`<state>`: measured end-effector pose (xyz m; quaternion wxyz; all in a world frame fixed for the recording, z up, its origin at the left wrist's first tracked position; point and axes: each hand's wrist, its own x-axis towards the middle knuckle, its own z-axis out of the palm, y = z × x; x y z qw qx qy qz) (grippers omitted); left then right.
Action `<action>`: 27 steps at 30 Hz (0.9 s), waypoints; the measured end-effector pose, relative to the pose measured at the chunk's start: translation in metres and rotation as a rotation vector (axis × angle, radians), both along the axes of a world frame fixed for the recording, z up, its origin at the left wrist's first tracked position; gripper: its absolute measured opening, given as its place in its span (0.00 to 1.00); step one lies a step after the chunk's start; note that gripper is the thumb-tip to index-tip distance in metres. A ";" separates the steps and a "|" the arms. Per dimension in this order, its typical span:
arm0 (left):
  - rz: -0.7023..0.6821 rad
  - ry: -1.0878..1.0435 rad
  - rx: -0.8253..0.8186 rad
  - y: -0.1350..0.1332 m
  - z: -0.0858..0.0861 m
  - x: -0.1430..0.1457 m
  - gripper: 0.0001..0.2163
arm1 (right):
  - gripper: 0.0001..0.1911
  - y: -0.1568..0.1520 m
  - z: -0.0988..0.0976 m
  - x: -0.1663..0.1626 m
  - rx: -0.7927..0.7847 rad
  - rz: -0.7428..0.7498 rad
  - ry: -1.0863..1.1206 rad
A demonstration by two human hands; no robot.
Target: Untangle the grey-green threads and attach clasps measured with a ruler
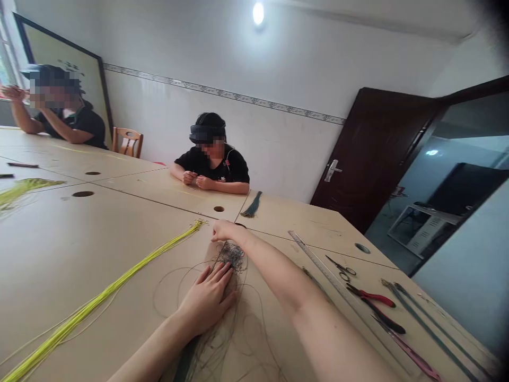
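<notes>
The left hand [210,294] lay flat, fingers outstretched with no visible grip, on the near edge of the dark thread tangle [234,254], probably to stop it sliding on the desk [119,233]. Just beyond the tangle, the right hand [221,231] was curled inward as if pinching something fine, though I could not tell whether it held anything. Farther past the tangle lay a teal bundle [253,203], seemingly kept apart to avoid snarling.

a bulb [258,14] glares white high on the wall [167,42], ringed by a halo; daylight shows at the window [5,55], far left. soft shadows lie on the tabletop [131,228]. the view stretches toward its edges, darkening at the right corners.
</notes>
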<state>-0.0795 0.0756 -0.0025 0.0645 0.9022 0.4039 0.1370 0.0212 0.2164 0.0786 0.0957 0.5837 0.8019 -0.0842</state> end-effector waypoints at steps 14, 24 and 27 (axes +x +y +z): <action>0.002 -0.044 -0.031 -0.006 0.004 -0.001 0.26 | 0.11 0.027 0.050 0.018 0.398 -0.081 0.528; -0.012 -0.034 -0.054 -0.006 0.006 -0.002 0.25 | 0.14 0.021 0.157 0.032 1.117 -0.224 0.888; -0.006 -0.026 -0.049 -0.006 0.006 -0.002 0.25 | 0.17 0.008 0.211 0.053 1.230 -0.151 0.888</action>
